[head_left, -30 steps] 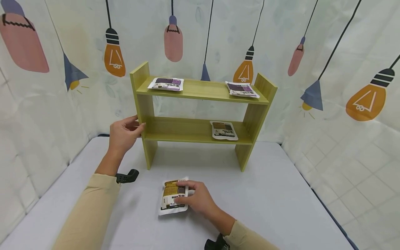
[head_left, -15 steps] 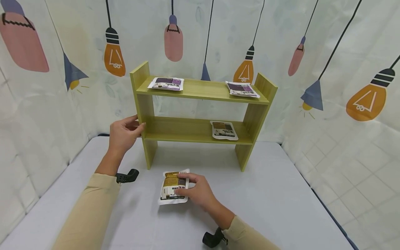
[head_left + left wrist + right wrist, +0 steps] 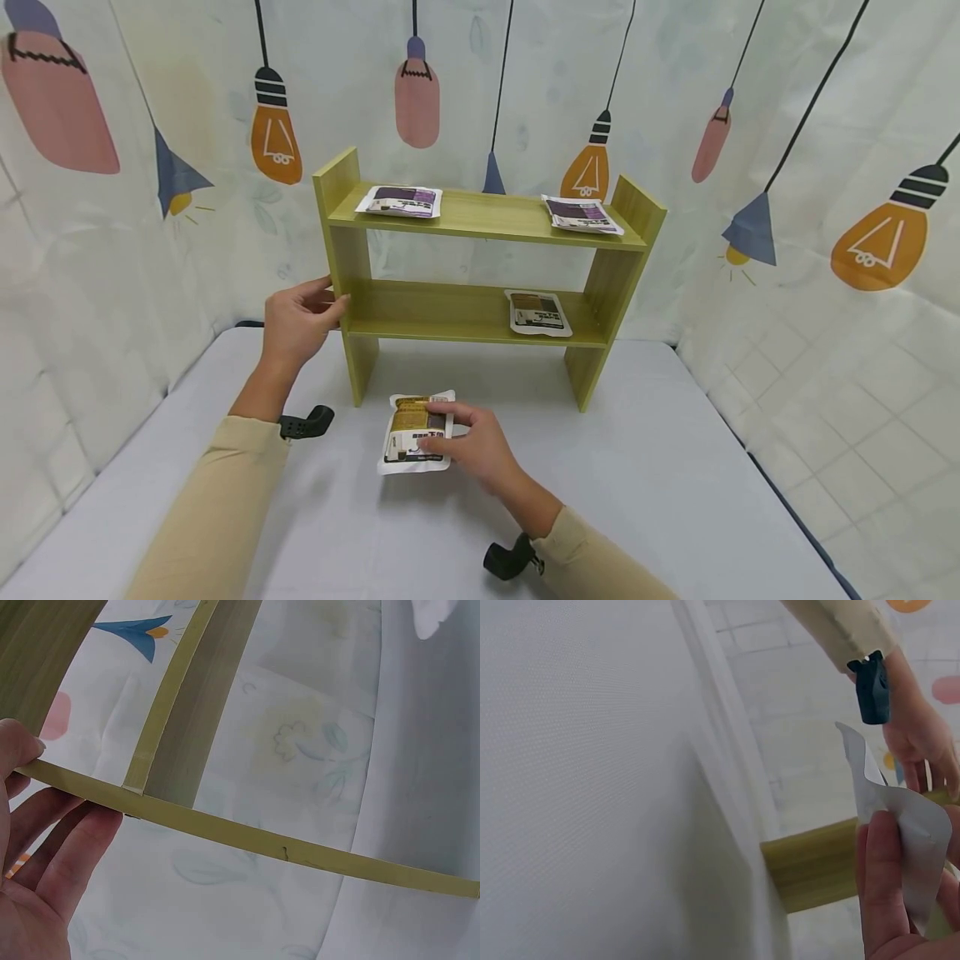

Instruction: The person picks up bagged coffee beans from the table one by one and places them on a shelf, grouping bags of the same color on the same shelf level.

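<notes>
A yellow-green two-tier wooden shelf [image 3: 480,312] stands at the back of the grey table [image 3: 675,475]. My left hand [image 3: 324,305] grips its left side panel at lower-board height, thumb in front and fingers behind. In the left wrist view the fingers [image 3: 64,851] lie under the board's edge [image 3: 262,841]. My right hand [image 3: 450,432] pinches a white and brown food packet [image 3: 415,433] just above the table, in front of the shelf's left leg. The right wrist view shows the packet's white back [image 3: 911,832] held by my fingers [image 3: 881,900].
Two purple-labelled packets [image 3: 399,201] [image 3: 581,214] lie on the top board, one at each end. A brown-labelled packet [image 3: 537,312] lies on the right of the lower board. Printed curtains close in the table on all sides.
My right hand has carried the packet away from me, toward the shelf's left leg. The left hand and the shelf have stayed put.
</notes>
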`<act>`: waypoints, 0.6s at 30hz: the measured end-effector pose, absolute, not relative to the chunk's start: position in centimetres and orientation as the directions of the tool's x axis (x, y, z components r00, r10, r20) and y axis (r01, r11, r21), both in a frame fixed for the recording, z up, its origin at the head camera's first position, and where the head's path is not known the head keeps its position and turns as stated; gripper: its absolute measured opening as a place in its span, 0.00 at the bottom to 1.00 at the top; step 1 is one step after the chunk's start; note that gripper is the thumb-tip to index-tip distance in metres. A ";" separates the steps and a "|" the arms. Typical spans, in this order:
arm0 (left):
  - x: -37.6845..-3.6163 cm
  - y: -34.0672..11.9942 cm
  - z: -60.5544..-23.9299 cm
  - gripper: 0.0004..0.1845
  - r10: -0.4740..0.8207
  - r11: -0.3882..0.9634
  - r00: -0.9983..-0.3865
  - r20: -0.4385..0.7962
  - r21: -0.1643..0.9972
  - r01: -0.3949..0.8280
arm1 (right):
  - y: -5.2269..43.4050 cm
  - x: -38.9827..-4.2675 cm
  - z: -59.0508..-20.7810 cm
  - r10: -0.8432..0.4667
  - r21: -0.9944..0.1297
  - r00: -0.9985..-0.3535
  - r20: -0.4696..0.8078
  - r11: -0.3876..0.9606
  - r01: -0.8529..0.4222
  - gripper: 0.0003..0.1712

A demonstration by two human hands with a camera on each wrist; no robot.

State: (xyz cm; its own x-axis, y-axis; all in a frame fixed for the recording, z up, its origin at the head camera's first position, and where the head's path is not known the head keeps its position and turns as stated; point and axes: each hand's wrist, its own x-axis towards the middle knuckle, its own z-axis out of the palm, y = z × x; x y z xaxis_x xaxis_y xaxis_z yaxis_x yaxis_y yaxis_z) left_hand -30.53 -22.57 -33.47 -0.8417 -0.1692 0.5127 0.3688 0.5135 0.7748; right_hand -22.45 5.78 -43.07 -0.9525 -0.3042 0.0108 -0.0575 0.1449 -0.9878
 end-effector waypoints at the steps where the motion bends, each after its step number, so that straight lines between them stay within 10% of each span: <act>1: -30.6 -22.6 -33.5 0.26 -0.168 0.512 -0.841 0.514 0.774 0.371 | 5.8 -22.5 -43.0 -0.302 -0.988 -0.953 0.011 0.143 -0.057 0.30; 18: -30.6 -22.7 -33.5 0.26 -0.157 0.524 -0.840 0.519 0.765 0.374 | 5.1 -23.3 -41.6 -0.306 -0.992 -0.950 0.061 0.084 -0.090 0.29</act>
